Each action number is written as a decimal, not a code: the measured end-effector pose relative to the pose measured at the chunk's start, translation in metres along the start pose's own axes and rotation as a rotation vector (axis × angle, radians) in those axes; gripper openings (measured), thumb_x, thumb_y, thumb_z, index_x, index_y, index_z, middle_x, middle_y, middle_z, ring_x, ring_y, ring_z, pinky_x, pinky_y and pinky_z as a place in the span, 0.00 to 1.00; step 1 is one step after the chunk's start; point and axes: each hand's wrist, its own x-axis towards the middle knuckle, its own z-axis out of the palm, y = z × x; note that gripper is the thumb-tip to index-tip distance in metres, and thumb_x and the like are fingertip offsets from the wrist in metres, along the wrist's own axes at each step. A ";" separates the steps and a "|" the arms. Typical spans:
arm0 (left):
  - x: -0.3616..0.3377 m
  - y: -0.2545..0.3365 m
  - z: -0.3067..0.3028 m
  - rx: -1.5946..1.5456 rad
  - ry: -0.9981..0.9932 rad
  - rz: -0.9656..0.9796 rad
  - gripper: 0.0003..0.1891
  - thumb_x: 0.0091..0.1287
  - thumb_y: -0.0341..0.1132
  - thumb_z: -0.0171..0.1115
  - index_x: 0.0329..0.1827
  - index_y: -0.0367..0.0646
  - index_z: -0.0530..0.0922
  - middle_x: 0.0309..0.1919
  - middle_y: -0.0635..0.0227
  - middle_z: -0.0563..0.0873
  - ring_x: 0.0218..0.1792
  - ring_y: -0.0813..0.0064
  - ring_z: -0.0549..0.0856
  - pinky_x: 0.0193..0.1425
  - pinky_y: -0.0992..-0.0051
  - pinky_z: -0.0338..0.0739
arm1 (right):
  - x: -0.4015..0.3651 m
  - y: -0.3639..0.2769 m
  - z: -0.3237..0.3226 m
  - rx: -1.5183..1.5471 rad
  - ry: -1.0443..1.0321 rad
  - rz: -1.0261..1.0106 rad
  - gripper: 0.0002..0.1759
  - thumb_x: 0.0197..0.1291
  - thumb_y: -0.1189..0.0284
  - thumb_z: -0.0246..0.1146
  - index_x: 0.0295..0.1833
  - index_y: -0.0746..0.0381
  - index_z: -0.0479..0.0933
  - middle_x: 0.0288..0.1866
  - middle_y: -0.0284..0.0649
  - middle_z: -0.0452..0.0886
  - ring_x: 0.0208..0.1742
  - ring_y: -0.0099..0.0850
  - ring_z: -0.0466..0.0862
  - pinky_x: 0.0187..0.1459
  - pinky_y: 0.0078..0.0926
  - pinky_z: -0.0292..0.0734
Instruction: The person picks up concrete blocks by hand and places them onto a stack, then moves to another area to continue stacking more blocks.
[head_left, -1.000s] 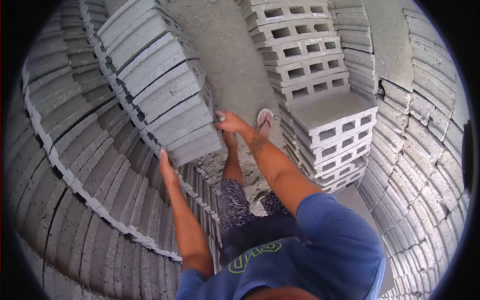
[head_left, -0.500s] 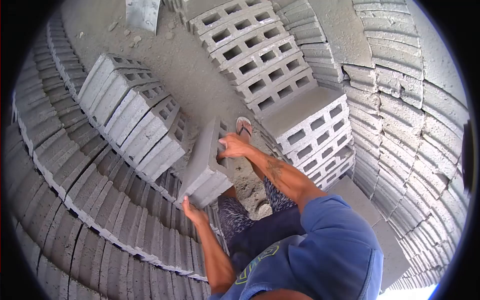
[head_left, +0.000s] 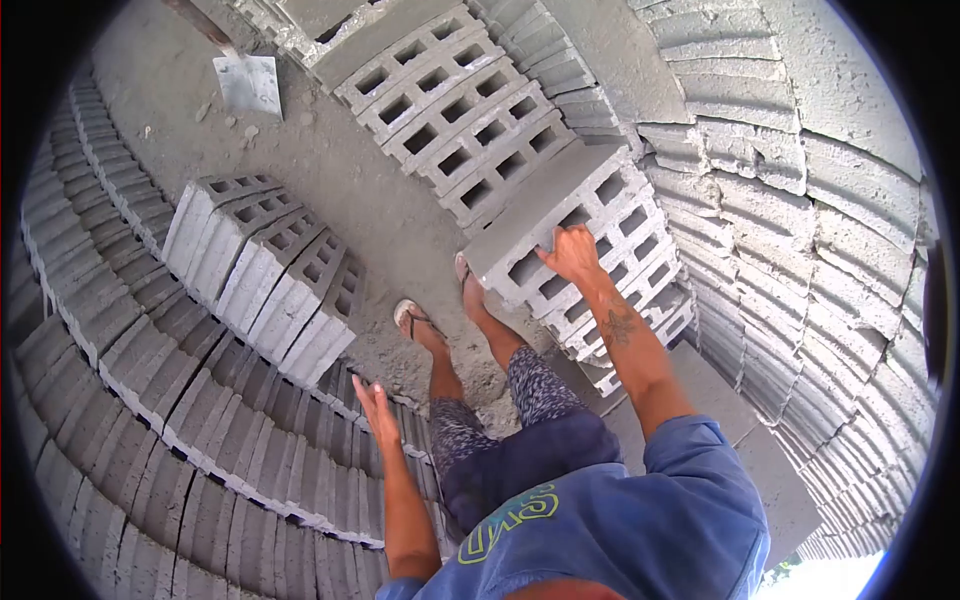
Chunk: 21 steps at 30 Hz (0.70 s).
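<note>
My right hand (head_left: 572, 255) is closed on the end face of a grey hollow concrete block (head_left: 545, 200), its fingers hooked at one of the rectangular holes. This block lies on top of the right-hand stack of hollow blocks (head_left: 640, 242), holes facing toward me. My left hand (head_left: 378, 408) is empty, fingers stretched out and slightly apart. It hovers near the lower end of a leaning row of concrete blocks (head_left: 275, 270) on the left, over the long wall of stacked blocks.
A row of hollow blocks (head_left: 440, 100) runs away behind the stack. Tall block walls (head_left: 750, 200) curve along the right, and tightly packed blocks (head_left: 230, 430) line the left. A shovel (head_left: 248, 85) lies on the dusty ground. My feet in flip-flops (head_left: 415, 322) stand between the rows.
The block both hands held near the left row is now on the right stack, with only my right hand on it. My left hand has let go. The view has shifted.
</note>
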 end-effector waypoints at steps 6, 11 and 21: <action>-0.005 0.001 -0.059 0.004 0.177 -0.128 0.36 0.68 0.48 0.54 0.75 0.48 0.50 0.58 0.55 0.72 0.55 0.66 0.74 0.56 0.68 0.67 | 0.017 0.026 0.041 -0.070 -0.002 0.009 0.21 0.47 0.55 0.68 0.27 0.64 0.78 0.24 0.49 0.82 0.32 0.41 0.83 0.49 0.33 0.73; -0.017 0.011 -0.043 0.072 -0.017 -0.101 0.32 0.67 0.44 0.57 0.72 0.46 0.60 0.53 0.60 0.76 0.48 0.71 0.76 0.55 0.74 0.68 | 0.013 0.030 0.046 -0.003 0.111 0.027 0.21 0.43 0.57 0.71 0.29 0.66 0.77 0.25 0.51 0.82 0.33 0.43 0.83 0.51 0.34 0.73; -0.041 0.008 -0.045 0.088 0.064 -0.036 0.26 0.69 0.44 0.55 0.65 0.39 0.69 0.52 0.57 0.80 0.54 0.70 0.78 0.59 0.73 0.69 | 0.019 0.025 0.036 -0.027 -0.008 0.050 0.26 0.46 0.53 0.70 0.34 0.68 0.79 0.30 0.55 0.82 0.38 0.50 0.82 0.46 0.43 0.75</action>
